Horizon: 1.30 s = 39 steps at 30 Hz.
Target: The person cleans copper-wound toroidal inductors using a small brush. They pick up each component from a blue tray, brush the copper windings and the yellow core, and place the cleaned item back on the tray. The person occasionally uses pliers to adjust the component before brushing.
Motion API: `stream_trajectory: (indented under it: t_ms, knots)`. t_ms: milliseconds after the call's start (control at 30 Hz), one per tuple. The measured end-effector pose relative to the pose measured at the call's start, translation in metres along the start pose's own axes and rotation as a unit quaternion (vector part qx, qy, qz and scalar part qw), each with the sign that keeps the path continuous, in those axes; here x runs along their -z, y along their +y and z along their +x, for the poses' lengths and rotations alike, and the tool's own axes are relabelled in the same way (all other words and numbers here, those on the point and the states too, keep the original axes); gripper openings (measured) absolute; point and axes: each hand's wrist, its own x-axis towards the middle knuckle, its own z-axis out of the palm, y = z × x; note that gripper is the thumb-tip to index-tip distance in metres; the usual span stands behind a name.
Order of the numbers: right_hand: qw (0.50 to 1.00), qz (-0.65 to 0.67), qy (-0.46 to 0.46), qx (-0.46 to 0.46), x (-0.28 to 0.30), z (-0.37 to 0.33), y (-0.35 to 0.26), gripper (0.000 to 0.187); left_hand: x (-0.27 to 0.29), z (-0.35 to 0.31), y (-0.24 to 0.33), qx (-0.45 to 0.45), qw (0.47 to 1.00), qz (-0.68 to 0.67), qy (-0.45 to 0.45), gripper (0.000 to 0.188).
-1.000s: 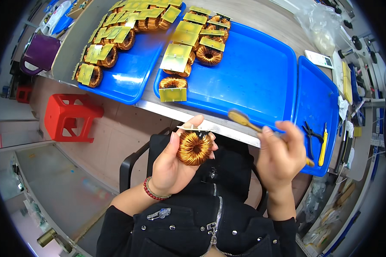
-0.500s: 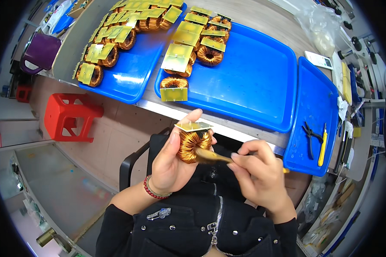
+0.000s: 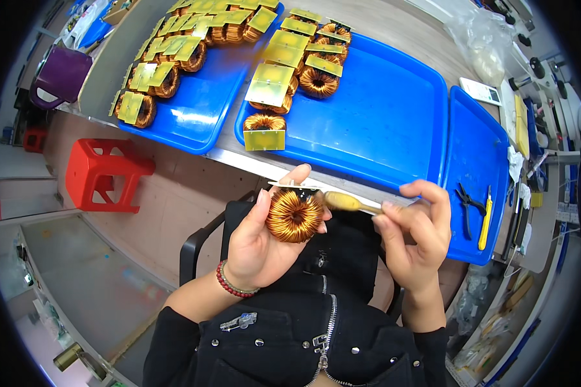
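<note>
Along the counter (image 3: 394,19): blue trays (image 3: 368,116). Just off the front edge: coil (image 3: 281,222), board (image 3: 292,186) uppermost, cradled in half-curled left hand (image 3: 258,242); brush (image 3: 343,201), pinched in right hand (image 3: 416,235), now moved from coil's front to upper-right side, just beneath board. Suggests brushing all round.

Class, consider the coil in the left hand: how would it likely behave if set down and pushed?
The coil is probably heavy for its size, being densely wound with coppery wire. Its rounded outline suggests it might roll, though the flat board along one edge would likely stop it.
</note>
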Motion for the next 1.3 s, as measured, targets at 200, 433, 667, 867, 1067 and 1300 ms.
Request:
stream_trajectory:
  t_ms: [200,433,667,867,1067,1300]
  knots:
    - [0.995,-0.070,-0.031,0.069,-0.004,-0.004,-0.007,0.019,-0.011,0.001,-0.003,-0.003,1.000,-0.011,0.025,0.055]
    - [0.999,-0.020,0.022,0.025,0.001,-0.002,-0.001,0.025,-0.005,0.002,-0.002,-0.006,0.998,0.008,0.063,0.055]
    - [0.991,-0.131,-0.005,-0.008,-0.004,0.002,0.013,0.022,0.008,0.004,0.021,-0.118,0.962,0.244,0.015,0.061]
    - [0.984,-0.177,-0.014,-0.006,-0.015,0.017,0.068,0.031,0.022,0.033,0.106,-0.298,0.632,0.692,0.179,0.039]
    - [0.977,-0.208,-0.033,0.041,-0.004,0.005,0.049,0.025,0.088,0.052,0.177,-0.262,0.428,0.855,0.132,0.043]
    - [0.930,0.022,-0.316,-0.188,0.036,-0.084,-0.003,0.009,0.101,0.056,0.172,-0.174,0.464,0.859,0.131,0.050]
